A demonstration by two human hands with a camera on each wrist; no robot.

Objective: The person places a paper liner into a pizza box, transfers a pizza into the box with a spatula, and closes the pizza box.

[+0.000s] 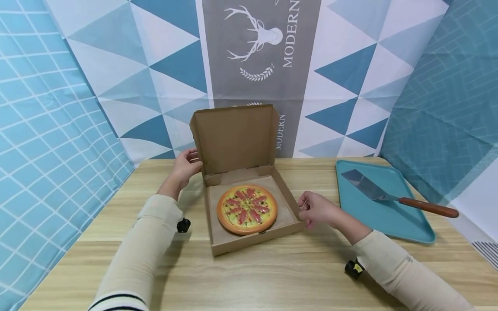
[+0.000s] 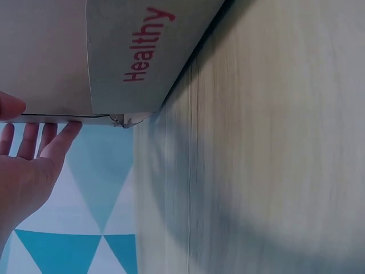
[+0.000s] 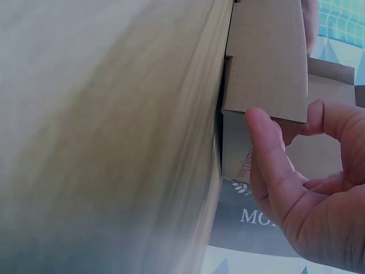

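Observation:
A brown cardboard pizza box (image 1: 294, 228) stands with its lid (image 1: 237, 138) raised at the back. Inside lies a round pizza (image 1: 247, 210) with pink strips on a yellow top. My left hand (image 1: 186, 167) is at the lid's left edge; in the left wrist view its fairly straight fingers (image 2: 54, 149) touch the lid's back, with the thumb around the other side. The front right corner of the box is pinched by my right hand (image 1: 317, 208). In the right wrist view, the index finger and thumb sit on either side of that cardboard corner (image 3: 268, 68).
On the right of the wooden table (image 1: 249, 280) lies a teal tray (image 1: 404, 220). A spatula (image 1: 365, 185) with a wooden handle rests across it, its handle past the tray's right edge. Patterned cloth (image 1: 171, 65) hangs behind and at both sides.

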